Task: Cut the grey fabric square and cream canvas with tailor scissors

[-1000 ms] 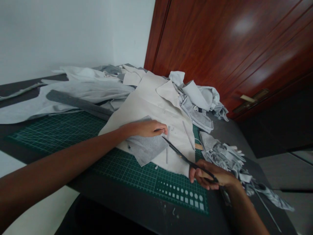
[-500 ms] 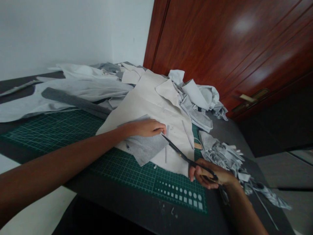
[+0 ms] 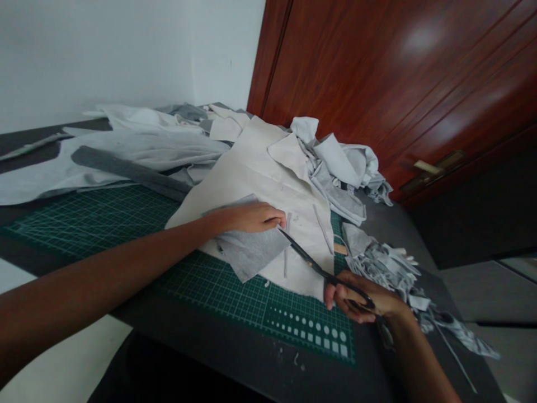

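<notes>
My right hand (image 3: 361, 299) grips the handles of black scissors (image 3: 312, 266), whose blades point up and left toward my left hand. My left hand (image 3: 251, 217) is closed on the far edge of a grey fabric piece (image 3: 251, 252), pinching it near the scissor tips. The grey piece lies on a larger cream cloth (image 3: 268, 184) spread over a green cutting mat (image 3: 218, 291). A thin cut strip (image 3: 287, 246) lies just right of the grey piece.
A pile of grey fabric scraps (image 3: 390, 268) sits right of the mat near the table's edge. Crumpled white and grey cloth (image 3: 339, 168) is heaped at the back, with a dark grey strip (image 3: 126, 173) at left. A wooden door (image 3: 398, 84) stands behind.
The view has shifted slightly; both hands and the scissors stay in nearly the same place on the fabric.
</notes>
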A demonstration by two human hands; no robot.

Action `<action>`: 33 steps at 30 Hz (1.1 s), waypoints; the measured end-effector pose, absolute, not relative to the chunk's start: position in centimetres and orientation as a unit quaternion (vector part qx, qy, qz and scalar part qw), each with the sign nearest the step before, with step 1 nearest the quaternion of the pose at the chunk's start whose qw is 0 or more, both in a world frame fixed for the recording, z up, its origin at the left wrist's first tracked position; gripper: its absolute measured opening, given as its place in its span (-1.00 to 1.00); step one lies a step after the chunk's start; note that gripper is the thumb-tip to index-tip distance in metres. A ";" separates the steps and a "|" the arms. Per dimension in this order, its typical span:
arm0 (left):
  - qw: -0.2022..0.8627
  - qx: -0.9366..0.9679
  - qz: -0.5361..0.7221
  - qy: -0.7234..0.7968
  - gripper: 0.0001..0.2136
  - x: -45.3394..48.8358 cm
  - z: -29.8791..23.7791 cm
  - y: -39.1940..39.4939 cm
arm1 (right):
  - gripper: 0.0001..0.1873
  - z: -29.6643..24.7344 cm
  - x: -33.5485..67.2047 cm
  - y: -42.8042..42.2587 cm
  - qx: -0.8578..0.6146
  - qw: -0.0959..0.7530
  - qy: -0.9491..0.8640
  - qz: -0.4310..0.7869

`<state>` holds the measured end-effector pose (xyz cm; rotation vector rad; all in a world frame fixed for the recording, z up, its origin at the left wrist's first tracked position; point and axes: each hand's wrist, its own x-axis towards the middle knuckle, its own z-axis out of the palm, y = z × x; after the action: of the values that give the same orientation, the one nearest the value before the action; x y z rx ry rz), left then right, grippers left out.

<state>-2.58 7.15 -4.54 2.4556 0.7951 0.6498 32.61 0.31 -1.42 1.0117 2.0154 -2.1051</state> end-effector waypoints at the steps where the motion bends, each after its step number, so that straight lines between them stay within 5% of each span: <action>1: 0.236 0.896 0.236 0.291 -0.74 -2.6 -4.5 7.2 | -0.39 -1.4 32.6 0.3 0.327 0.030 0.654 -0.682; 33: 0.230 0.898 0.237 0.292 -0.76 -2.5 -4.8 7.3 | -0.42 -1.4 32.9 0.4 0.372 0.062 0.581 -0.722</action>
<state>-2.48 7.26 -4.84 2.4700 0.8044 0.6527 32.90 0.37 -1.41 1.1231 1.7555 -2.1811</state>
